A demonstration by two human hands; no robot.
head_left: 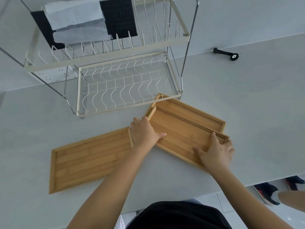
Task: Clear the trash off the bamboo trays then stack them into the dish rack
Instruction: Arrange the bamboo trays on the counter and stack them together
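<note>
On the left of the worktop (247,96) lies a single bamboo tray (89,159), flat, bare of trash, and apart from your hands. Behind it stands the dish rack (128,83), its lower wire shelf empty and its upper tier carrying dark and pale cloths (77,19).

Your left hand (145,132) grips the near-left end of the upper tray (178,129), thumb laid inside on the floor of the tray and the fingers (138,120) curled over the short rim. That tray sits skewed on a second tray (194,111), whose far corner reaches under the rack's front edge.

Your right hand (217,151) closes on the opposite end, thumb and forefinger spread across the inner floor, the remaining fingers wrapped round the outer corner.

No trash shows on any tray, so you may judge the clearing done and the stacking in hand.

Expect the bamboo to be stiff and light, with a smooth finish that could slide against its neighbour. The raised rims at the short ends give the surest hold. Keep the pair level, or the top one may slip off.

A black roller tool (226,54) lies well apart at far right
</note>
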